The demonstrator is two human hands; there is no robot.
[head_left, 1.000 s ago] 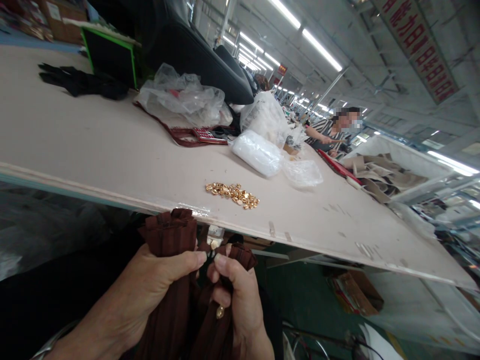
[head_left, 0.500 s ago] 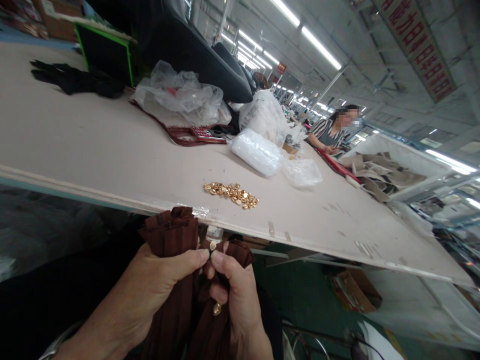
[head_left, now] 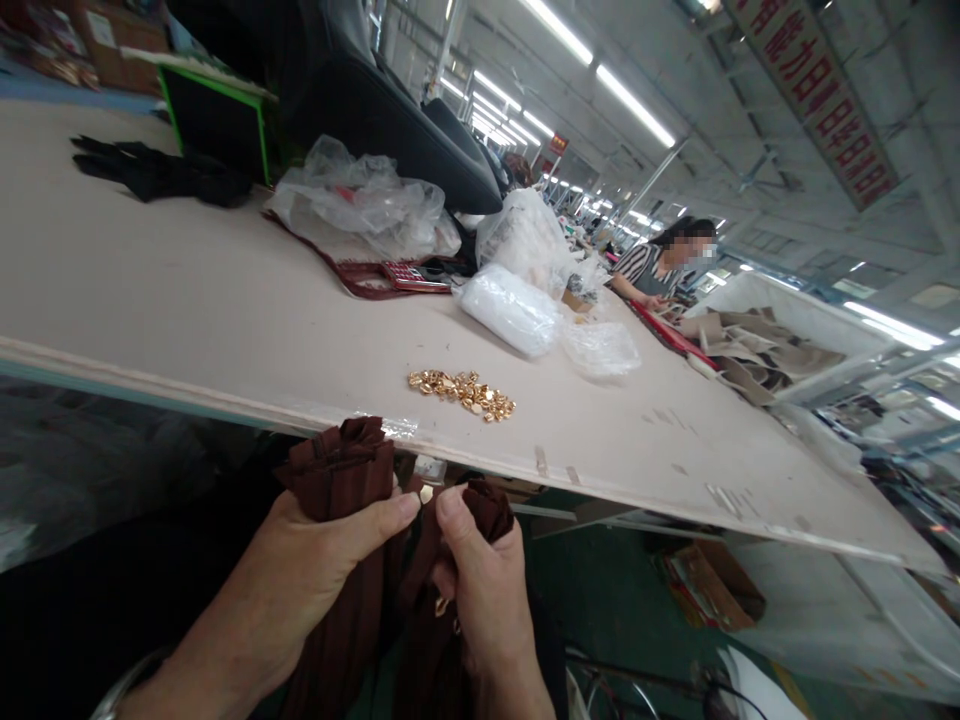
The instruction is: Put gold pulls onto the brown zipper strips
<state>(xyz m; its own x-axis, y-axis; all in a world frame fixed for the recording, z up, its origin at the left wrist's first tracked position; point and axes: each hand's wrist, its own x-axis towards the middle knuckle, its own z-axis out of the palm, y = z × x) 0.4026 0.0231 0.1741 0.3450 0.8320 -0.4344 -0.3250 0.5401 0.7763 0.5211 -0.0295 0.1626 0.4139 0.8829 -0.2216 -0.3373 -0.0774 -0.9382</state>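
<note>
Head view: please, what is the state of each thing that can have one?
Left hand, grip closed on left brown bundle
Right hand, grip closed on right brown bundle
Left brown bundle, folded
Right brown bundle, folded
Gold piece between hands, attachment unclear
Gold heap, loose pieces
Clear plastic bag, crumpled
Ceiling lights, lit
Red keypad, power unclear

banner [head_left: 814, 98]: red characters 有能力日, rest blurred | red sign [head_left: 559, 144]: too small to read
</note>
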